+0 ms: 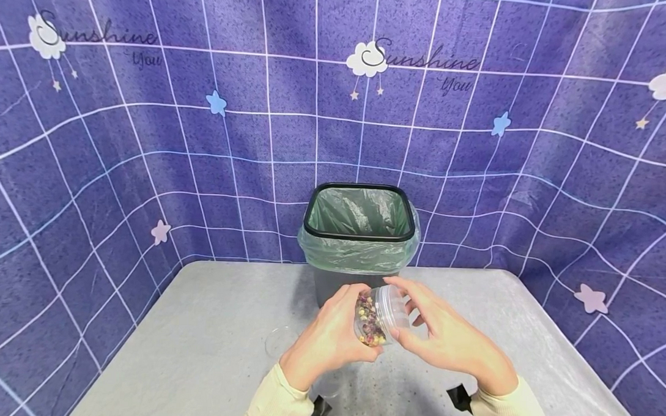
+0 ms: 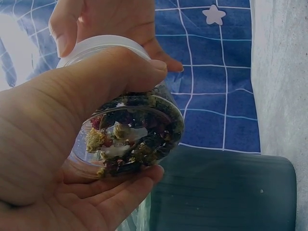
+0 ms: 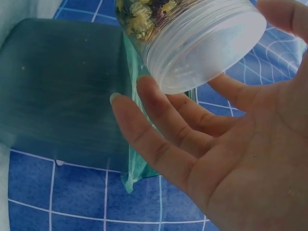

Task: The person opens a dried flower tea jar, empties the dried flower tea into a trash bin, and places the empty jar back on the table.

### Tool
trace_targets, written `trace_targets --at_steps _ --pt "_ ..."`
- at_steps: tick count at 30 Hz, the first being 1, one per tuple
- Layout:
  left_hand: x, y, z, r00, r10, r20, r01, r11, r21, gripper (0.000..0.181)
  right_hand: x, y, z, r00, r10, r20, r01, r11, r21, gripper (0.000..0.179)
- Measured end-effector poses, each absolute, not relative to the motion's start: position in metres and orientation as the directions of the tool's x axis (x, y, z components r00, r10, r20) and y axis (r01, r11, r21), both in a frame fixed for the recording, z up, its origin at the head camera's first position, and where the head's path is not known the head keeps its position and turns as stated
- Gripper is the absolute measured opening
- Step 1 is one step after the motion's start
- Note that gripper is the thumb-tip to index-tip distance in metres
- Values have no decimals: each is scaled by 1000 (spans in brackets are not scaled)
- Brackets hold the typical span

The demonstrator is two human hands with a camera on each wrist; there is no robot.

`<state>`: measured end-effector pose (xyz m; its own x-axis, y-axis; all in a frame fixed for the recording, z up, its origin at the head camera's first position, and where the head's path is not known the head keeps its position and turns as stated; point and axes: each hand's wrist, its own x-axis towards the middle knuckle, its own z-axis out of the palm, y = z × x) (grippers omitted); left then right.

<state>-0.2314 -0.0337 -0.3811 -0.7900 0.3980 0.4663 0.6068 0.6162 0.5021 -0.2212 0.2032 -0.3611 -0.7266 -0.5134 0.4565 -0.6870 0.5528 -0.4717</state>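
Note:
A clear round jar of dried flower buds is tilted on its side in front of the bin. My left hand grips the jar's body, thumb on one side and fingers on the other in the left wrist view. The translucent screw lid sits on the jar and faces my right hand. That hand's thumb and fingertips are spread around the lid's rim, with its palm apart from the lid. Yellow and dark red buds show through the jar's base.
A dark grey bin with a green liner bag and black rim stands at the table's back edge. Faint clear round pieces, one a disc, lie on the grey table. A purple checked curtain surrounds the table.

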Motion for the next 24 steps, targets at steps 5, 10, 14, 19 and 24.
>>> trace_targets --at_steps 5,10,14,19,24 --pt "-232 -34 -381 -789 399 468 609 615 501 90 -221 204 -361 -701 -529 478 -713 534 -455 74" --pt "-232 -34 -382 -771 407 491 629 611 481 89 -222 204 -361 -665 -550 505 -747 508 -430 76" --pt "-232 -34 -383 -763 405 503 636 608 475 89 -221 205 -361 -656 -558 508 -754 504 -421 77" --pt "-233 -33 -384 -766 405 499 632 613 474 89 -221 205 -360 -641 -569 516 -767 492 -411 81" --pt "-232 -33 -385 -774 410 482 625 617 479 87 -223 204 -360 -619 -586 523 -785 464 -409 83"
